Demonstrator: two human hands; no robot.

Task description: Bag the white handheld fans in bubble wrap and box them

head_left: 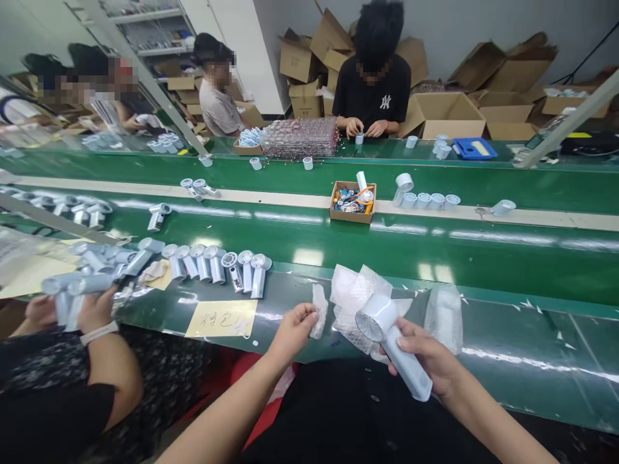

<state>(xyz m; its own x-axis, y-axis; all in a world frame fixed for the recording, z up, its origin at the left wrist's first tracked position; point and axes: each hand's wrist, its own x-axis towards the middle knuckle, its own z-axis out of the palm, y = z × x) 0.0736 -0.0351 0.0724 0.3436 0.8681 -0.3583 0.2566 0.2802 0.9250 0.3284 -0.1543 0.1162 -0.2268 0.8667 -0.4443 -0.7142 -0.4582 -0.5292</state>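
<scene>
The right hand's grip (428, 351) is closed around the handle of a pale-blue plastic handheld fan with a round grilled head (384, 317) — the fan is tilted in the air in front of the person's body, its head toward the upper left and its handle end toward the lower right. The left hand's grip (293, 328) pinches a small, crumpled white piece of wrapping (319, 312) between thumb and fingers, just above the edge of the dark-green table (289, 287). Clear bubble-wrap sheets (347, 293) lie on the table between the 2 hands, partly behind the fan, and a translucent wrapped packet (447, 316) lies just beyond the right hand. To the left are a yellow paper sheet with handwriting (213, 316) and, behind it, a row of 7 pale-blue fans (216, 265), 1 of them showing the inside of its handle. Farther left, a co-worker's hands (99, 308) hold more pale-blue fans (89, 285). Across the green belt (280, 237) stands a small brown cardboard box of tools and parts (351, 218).
</scene>
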